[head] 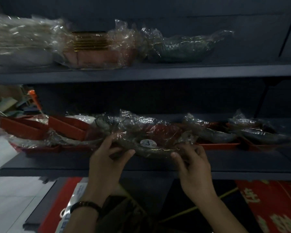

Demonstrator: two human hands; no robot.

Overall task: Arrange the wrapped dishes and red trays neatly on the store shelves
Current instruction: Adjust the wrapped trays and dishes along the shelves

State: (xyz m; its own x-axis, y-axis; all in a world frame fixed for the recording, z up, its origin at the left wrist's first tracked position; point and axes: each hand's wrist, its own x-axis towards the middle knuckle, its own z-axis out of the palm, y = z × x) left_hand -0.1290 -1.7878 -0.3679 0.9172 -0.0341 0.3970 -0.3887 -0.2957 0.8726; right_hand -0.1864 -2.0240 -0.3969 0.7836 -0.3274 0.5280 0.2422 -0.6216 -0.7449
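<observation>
Left hand (107,157): you are gripping the left end of the wrapped dish (146,149), with your fingers over its rim and your thumb reaching along the lower edge.
Right hand (193,160): you are pinching the right end through the loose film, with your fingers curled and your thumb pressing in from below.
Wrapped dish: it is sitting at the front of the middle shelf (57,167), with a round white sticker (148,143) facing you. I cannot tell whether it is resting on the board or hanging just above it.
Grip: the film is looking slack and crinkled, so I judge you are better off feeling for the hard rim underneath than trusting the plastic.
Level: you are holding both ends at much the same height. Keeping it that way should stop the dish shifting inside its wrap.
Left neighbours: red trays (40,129) are lying tilted and overlapping, partly under film, close to the dish's left end.
Right neighbours: more wrapped bowls (213,133) are sitting on flat red bases (217,145), just beside your right fingers. You are working in a tight gap, so slide the dish straight back rather than sideways.
Upper shelf (158,73): further wrapped stacks (91,46) are lining it. Those at the far left are blurring too much to read.
</observation>
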